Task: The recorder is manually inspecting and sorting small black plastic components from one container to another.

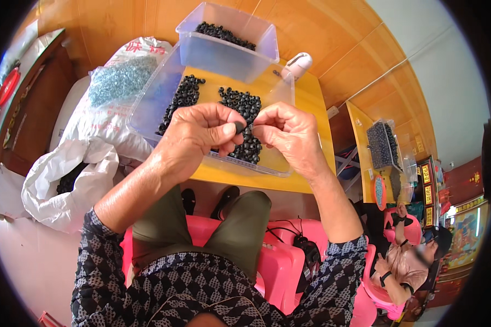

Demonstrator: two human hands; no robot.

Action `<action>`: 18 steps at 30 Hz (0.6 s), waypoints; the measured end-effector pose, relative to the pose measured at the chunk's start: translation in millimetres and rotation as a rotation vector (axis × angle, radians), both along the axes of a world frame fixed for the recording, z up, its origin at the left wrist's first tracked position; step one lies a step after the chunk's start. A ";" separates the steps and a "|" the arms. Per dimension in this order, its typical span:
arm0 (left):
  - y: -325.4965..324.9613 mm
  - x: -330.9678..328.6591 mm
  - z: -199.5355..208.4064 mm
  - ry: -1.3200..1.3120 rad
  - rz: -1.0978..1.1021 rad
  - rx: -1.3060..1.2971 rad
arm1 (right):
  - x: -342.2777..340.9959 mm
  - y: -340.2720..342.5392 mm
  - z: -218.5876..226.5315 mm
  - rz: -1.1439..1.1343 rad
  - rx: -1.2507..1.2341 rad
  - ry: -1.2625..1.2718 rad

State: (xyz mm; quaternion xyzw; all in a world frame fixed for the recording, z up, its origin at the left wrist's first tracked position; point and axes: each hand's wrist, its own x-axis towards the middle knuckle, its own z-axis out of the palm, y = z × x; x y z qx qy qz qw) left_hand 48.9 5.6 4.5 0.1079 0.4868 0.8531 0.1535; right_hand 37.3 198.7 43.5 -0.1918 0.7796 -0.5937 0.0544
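Note:
My left hand [199, 131] pinches a small round black piece [239, 127] between thumb and forefinger. Just to its right, my right hand [290, 133] has thumb and forefinger pressed together; whatever sits between them is too small or hidden to make out. Both hands hover over a shallow clear plastic tray [142, 114]. Inside it lie a pile of small black round pieces [239, 100], partly covered by my hands, and a second heap of black pieces [183, 95] along the left side.
At the tray's far end stands a deeper clear bin [229, 54] with more black pieces. Under them is a yellow table [317, 103]; a white device [299, 64] sits at the back. White sacks [101, 117] fill the left. Pink chairs [281, 267] and a seated person [406, 261] are at right.

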 end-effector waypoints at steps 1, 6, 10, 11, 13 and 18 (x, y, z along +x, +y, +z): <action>2.7 2.3 -2.6 -0.025 0.002 0.030 | 5.3 -0.1 0.7 -0.002 0.000 0.005; 8.9 16.0 -4.9 -0.115 -0.040 0.143 | 38.3 -14.3 2.3 -0.083 -0.135 0.155; 17.5 28.2 -2.8 -0.147 -0.026 0.211 | 49.2 -14.0 -6.2 -0.096 -0.200 0.212; 19.3 30.3 -3.1 -0.146 -0.025 0.213 | 49.1 -13.4 -9.3 -0.103 -0.152 0.274; 21.0 32.9 -6.1 -0.132 0.030 0.178 | 48.3 -13.1 -13.1 -0.106 -0.144 0.322; 21.3 37.5 -13.7 -0.122 0.036 0.181 | 49.1 -11.5 -17.4 -0.084 0.003 0.573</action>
